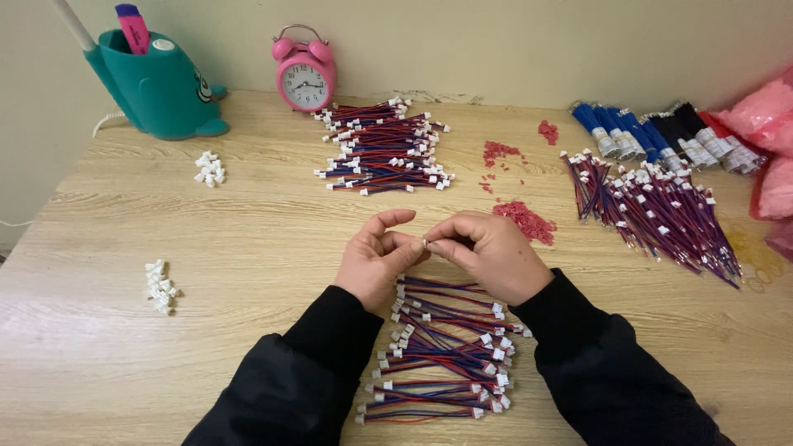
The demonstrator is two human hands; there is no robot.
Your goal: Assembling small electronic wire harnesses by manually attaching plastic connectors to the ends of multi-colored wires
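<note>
Head view: both hands meet over a wooden table (248,248), near its middle.
Left hand (376,260): thumb and fingers pinched toward the right hand's fingertips; index finger raised and curled.
Right hand (487,252): fingertips closed on a small white connector (426,244), held between the two hands just above the table.
Wire on connector: cannot tell, hidden by the fingers.
Near pile (442,363): red-and-blue wire leads with white plugs, lying loosely crosswise just below the hands, between the black sleeves (330,363).
Far pile (384,149): similar leads, stacked flat, in front of a pink alarm clock (306,78).
Right pile (661,211): longer bundle of similar leads, fanned toward the right edge.
Far right: blue and black bundles (652,132); pink bags (772,116) at the edge.
Red bits (524,219): small heap just right of and beyond the right hand.
Left side: two small clusters of loose white connectors (161,287), (210,168), well apart from the hands.
Far left: teal whale-shaped holder (161,87).
</note>
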